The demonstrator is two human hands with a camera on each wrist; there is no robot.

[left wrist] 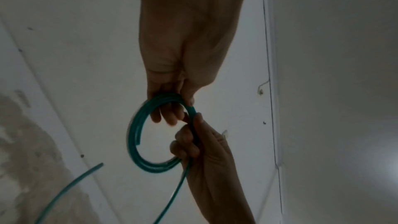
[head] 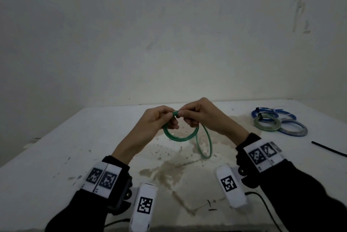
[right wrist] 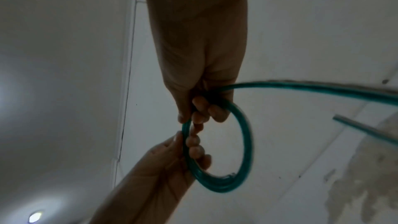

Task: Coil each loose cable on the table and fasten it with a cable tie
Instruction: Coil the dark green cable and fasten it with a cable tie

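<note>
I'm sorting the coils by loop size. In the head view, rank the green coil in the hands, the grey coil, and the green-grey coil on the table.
1. green coil, though it is nearer the camera
2. grey coil
3. green-grey coil

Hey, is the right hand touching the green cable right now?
Touching. The right wrist view shows the right hand with fingers curled round the green cable at the top of its coil.

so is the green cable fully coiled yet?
Partly coiled: green cable forms loops held in both hands, but a loose length hangs toward the table.
</note>
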